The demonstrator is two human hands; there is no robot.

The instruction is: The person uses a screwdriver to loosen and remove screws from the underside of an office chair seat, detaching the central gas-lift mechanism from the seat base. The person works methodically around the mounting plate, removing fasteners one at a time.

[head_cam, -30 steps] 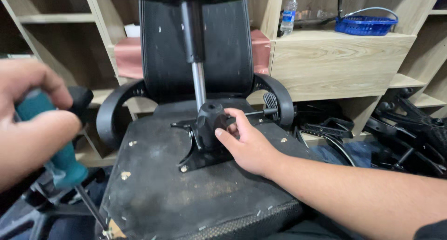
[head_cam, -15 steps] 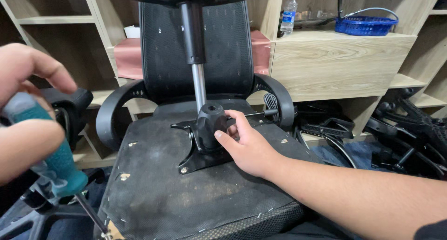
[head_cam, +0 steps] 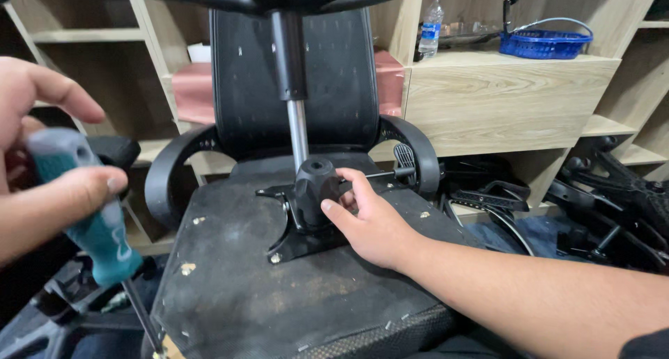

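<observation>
Item: upturned office chair (head_cam: 293, 289), black, seat underside facing up, dusty and flecked with staples; we stand over it.

Mechanism housing (head_cam: 315, 192): black, seated on a metal mounting plate (head_cam: 300, 242) at the middle of the seat underside, with the gas-lift column (head_cam: 296, 122) rising from it.

Right hand (head_cam: 369, 223): our fingers curl loosely about the housing's right side, touching it, thumb against its front.

Left hand (head_cam: 42, 171): fingers closed around the teal handle of a screwdriver (head_cam: 104, 240), shaft pointing down beside the seat's left front corner.

Background: wooden shelving (head_cam: 512, 98), blue basket (head_cam: 543, 42), water bottle (head_cam: 431, 21), spare chair parts (head_cam: 613, 206) on the floor.
</observation>
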